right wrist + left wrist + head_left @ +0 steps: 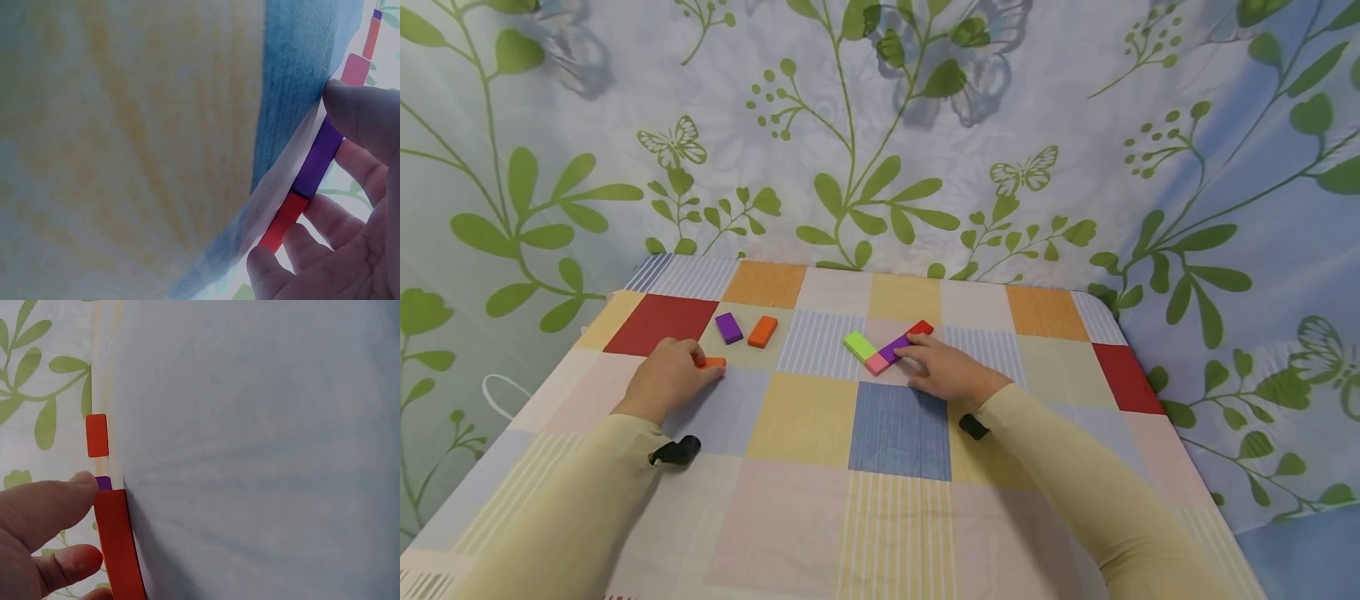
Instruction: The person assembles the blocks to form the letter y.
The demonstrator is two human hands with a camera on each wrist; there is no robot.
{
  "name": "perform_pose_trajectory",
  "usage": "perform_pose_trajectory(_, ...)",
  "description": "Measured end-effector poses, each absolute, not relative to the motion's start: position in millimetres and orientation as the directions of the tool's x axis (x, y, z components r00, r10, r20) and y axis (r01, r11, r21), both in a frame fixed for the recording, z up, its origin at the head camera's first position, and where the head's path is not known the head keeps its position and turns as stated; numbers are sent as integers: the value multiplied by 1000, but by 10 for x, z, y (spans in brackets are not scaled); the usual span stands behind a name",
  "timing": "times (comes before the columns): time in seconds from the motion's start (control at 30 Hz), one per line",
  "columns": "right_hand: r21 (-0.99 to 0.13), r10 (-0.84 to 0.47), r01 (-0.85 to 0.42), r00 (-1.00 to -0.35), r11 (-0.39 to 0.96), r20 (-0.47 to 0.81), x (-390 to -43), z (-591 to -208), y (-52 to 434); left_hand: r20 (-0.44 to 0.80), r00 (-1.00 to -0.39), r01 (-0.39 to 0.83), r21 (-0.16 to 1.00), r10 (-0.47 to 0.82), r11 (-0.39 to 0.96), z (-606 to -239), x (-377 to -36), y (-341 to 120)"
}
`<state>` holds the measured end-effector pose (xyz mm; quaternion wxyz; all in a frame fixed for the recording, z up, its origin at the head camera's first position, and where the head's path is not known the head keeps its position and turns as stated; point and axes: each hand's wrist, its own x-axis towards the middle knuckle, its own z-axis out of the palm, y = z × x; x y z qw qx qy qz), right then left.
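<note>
My left hand [688, 371] pinches a flat orange block [712, 362] lying on the patchwork tablecloth [805, 417]. In the left wrist view the thumb [59, 503] and a finger sit against that orange block [117, 547]. Just beyond it lie a purple block [728, 327] and a second orange block [762, 331]. At mid-table a green block [859, 345], a pink block [877, 363], a purple block [893, 349] and a red block [921, 327] form an angled row. My right hand [917, 357] holds the row's purple block [319, 156], with fingers also beside the red block [282, 222].
The table is backed by a leaf-and-butterfly curtain [880, 125] on all far sides. Its edges fall away at left and right. A white loop [501, 387] hangs off the left edge. Black wrist camera mounts [676, 451] sit on both sleeves.
</note>
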<state>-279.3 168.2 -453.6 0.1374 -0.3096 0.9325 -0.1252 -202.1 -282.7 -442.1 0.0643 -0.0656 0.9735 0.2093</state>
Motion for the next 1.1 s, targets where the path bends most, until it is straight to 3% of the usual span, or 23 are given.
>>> perform_pose_trajectory(0.43,-291,-589,-523,-777,801,-224,-2789,-4537,1680,-197,-972,-200,415,-127,887,-4385,-2017,-2777)
perform_pose_trajectory(1.1,-306,-595,-523,-770,795,-230,-2775,-4486,1666,-57,-996,-87,467,-69,880,-4344,-2007,-2788)
